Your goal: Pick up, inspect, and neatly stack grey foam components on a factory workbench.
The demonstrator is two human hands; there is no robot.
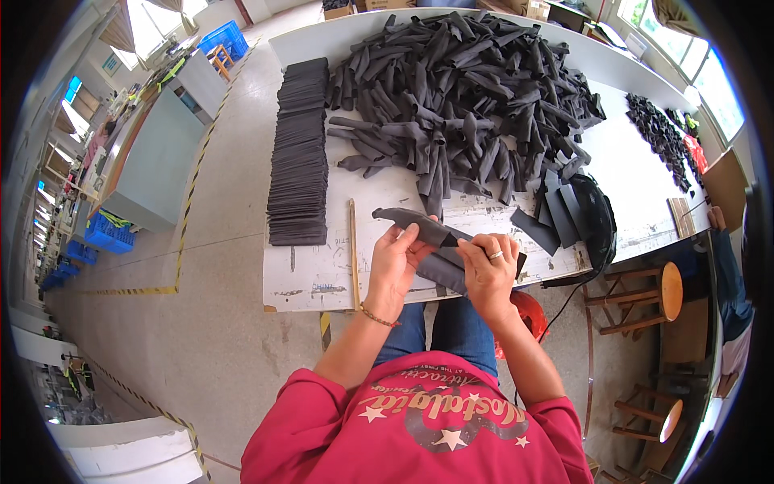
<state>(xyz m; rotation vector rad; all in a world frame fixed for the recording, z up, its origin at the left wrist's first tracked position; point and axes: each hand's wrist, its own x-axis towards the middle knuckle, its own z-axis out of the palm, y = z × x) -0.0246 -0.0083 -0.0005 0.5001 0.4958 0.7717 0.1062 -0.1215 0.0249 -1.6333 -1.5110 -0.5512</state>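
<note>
Over the near edge of the white table (310, 278), both my hands are on a dark grey fabric piece (413, 220) that looks folded or tube-like. My left hand (393, 262) grips it near its middle, thumb on top, while its left end sticks out free. At its right end, my right hand (490, 270), with a ring on one finger, pinches the cloth. Another dark fabric piece (441, 273) lies under my hands at the table edge; part of it is hidden. Ahead of my hands spreads a large loose heap of similar fabric pieces (459, 89).
Left on the table stands a long neat stack of dark pieces (298, 153), with a thin wooden stick (352, 246) nearby. At right lie flat dark panels (556, 211) beside a black object (598, 226) with a cable. Below are a red bag (528, 313) and wooden stools (671, 292).
</note>
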